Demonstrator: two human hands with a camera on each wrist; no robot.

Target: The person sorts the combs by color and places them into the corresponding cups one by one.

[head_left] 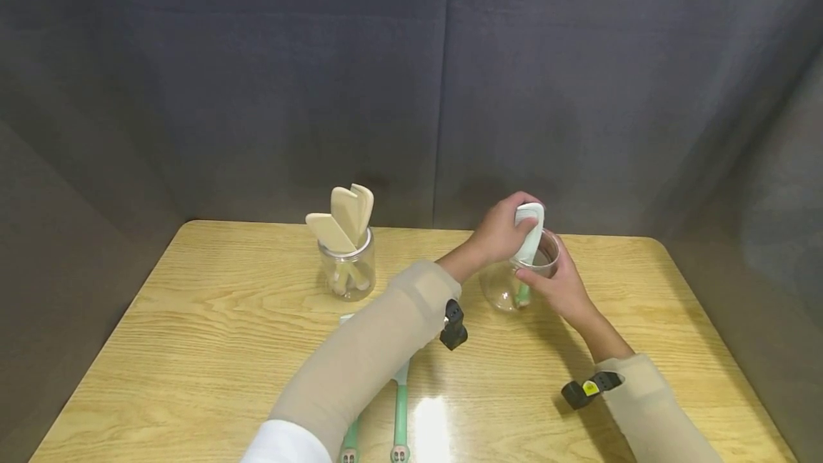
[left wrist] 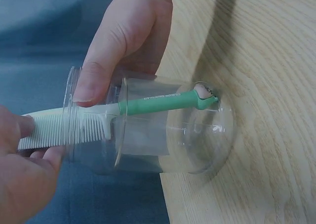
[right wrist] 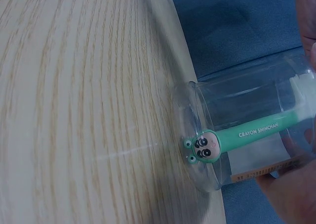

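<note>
The left hand (head_left: pixel 498 231) reaches across the body toward the right side of the bench (head_left: pixel 193 320), forearm slanting up from the near edge, and its grip pinches the toothed end of a white and green comb (head_left: pixel 529 238) between thumb and fingers. The comb stands nearly upright in a clear jar (head_left: pixel 514 281), its green handle down inside with the cartoon-face tip touching the jar's bottom. The right hand (head_left: pixel 556 284) comes in from the near right, wrist bent; its grip is curled round the jar's upper wall, thumb pressed against the glass near the rim. The jar rests on the bench, possibly a little tilted, though the head view is too small to be sure. Well to the left stands a second clear jar (head_left: pixel 347 270) holding three cream combs (head_left: pixel 343 220). Near the front edge, partly under the left sleeve, lie two more green-handled combs (head_left: pixel 400 413).
</note>
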